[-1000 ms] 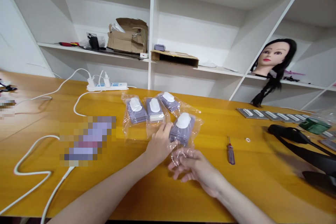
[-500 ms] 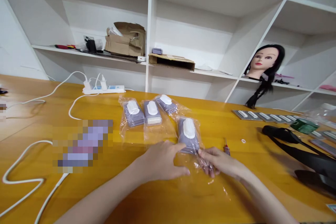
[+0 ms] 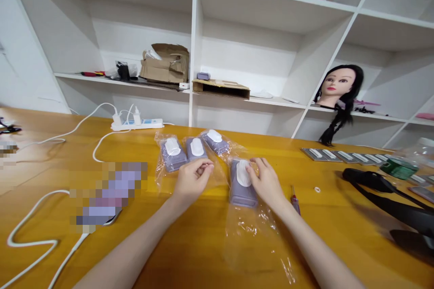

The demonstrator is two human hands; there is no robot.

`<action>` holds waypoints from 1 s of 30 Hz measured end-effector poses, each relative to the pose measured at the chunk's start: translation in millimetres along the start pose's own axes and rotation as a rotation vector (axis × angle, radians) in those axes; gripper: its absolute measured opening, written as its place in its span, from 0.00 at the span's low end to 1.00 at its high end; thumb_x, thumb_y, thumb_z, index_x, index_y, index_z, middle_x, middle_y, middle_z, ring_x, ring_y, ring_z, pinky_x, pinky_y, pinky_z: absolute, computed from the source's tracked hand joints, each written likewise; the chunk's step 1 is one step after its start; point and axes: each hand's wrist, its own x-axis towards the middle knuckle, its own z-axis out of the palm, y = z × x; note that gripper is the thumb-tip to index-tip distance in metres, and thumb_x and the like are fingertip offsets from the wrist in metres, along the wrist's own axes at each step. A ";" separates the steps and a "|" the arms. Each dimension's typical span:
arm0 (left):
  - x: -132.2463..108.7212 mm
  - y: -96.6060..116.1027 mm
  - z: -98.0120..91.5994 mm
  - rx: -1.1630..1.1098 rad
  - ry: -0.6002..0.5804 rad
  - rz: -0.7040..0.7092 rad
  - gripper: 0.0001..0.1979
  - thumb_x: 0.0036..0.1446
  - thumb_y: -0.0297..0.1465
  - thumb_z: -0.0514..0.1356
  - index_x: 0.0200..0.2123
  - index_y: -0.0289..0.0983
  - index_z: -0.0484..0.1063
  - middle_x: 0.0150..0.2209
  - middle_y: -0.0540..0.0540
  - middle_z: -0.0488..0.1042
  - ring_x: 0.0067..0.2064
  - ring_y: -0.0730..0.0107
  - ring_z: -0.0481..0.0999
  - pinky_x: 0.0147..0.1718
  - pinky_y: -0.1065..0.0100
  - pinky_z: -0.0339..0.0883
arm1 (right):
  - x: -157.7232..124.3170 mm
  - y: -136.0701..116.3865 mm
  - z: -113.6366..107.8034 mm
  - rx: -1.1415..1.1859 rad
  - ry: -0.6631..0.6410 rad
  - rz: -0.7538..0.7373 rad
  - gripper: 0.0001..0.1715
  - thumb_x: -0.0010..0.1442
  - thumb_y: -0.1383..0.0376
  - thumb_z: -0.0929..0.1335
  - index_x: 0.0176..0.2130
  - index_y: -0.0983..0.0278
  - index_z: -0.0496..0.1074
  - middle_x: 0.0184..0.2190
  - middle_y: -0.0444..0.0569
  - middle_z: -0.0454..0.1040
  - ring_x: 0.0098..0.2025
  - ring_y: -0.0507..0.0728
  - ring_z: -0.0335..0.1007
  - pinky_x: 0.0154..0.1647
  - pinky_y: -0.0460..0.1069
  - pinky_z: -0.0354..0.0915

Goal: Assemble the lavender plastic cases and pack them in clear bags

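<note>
While right hand (image 3: 267, 184) touches bagged purple pack (image 3: 241, 189) — left hand (image 3: 192, 181) beside.

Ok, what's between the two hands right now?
In the head view, a purple pack with a white cap, in a clear plastic bag, lies between the left hand and the right hand, which touches it.

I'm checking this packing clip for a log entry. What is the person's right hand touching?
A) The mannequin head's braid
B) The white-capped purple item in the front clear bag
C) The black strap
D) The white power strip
B. The fingers of the right hand rest on the white cap of the purple item, which lies in the clear plastic bag.
</note>
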 end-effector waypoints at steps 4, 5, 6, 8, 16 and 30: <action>-7.6 6.0 0.4 0.025 -0.021 0.139 0.07 0.57 0.29 0.54 0.35 0.36 0.73 0.27 0.48 0.75 0.28 0.73 0.72 0.28 0.71 0.66 | -15.2 -2.4 18.2 0.034 0.037 -0.112 0.18 0.63 0.59 0.59 0.49 0.64 0.65 0.52 0.56 0.65 0.52 0.64 0.61 0.53 0.58 0.59; -11.4 10.8 2.2 0.027 -0.073 0.196 0.07 0.56 0.29 0.55 0.35 0.37 0.73 0.28 0.48 0.75 0.29 0.72 0.72 0.30 0.71 0.67 | -17.9 -1.6 20.6 0.040 0.036 -0.148 0.17 0.63 0.60 0.59 0.49 0.64 0.65 0.52 0.56 0.65 0.53 0.64 0.60 0.54 0.58 0.59; -15.4 16.0 4.6 0.029 -0.147 0.266 0.07 0.56 0.28 0.56 0.36 0.37 0.73 0.29 0.48 0.75 0.31 0.71 0.73 0.32 0.70 0.67 | -20.1 -0.6 22.5 0.047 0.035 -0.181 0.17 0.63 0.61 0.59 0.49 0.64 0.65 0.52 0.57 0.64 0.53 0.64 0.59 0.54 0.59 0.59; -22.7 25.0 10.3 0.075 -0.318 0.438 0.09 0.55 0.28 0.57 0.39 0.36 0.73 0.36 0.45 0.76 0.38 0.67 0.73 0.39 0.65 0.68 | -22.7 0.6 25.4 0.053 0.036 -0.230 0.17 0.64 0.62 0.58 0.49 0.65 0.65 0.52 0.58 0.64 0.53 0.65 0.59 0.53 0.60 0.60; -22.0 12.0 16.6 0.184 -0.417 0.321 0.10 0.58 0.29 0.54 0.41 0.36 0.72 0.43 0.42 0.75 0.47 0.62 0.70 0.50 0.59 0.63 | -21.2 -1.2 23.6 0.173 -0.034 -0.242 0.17 0.63 0.62 0.59 0.49 0.64 0.67 0.52 0.59 0.64 0.54 0.67 0.59 0.56 0.63 0.57; -26.8 9.4 30.3 -0.045 -0.555 -0.319 0.17 0.60 0.37 0.48 0.29 0.37 0.73 0.30 0.46 0.76 0.29 0.67 0.74 0.33 0.65 0.66 | -6.3 38.0 40.1 0.565 0.170 0.243 0.26 0.58 0.53 0.61 0.51 0.64 0.65 0.50 0.60 0.68 0.53 0.64 0.64 0.55 0.63 0.56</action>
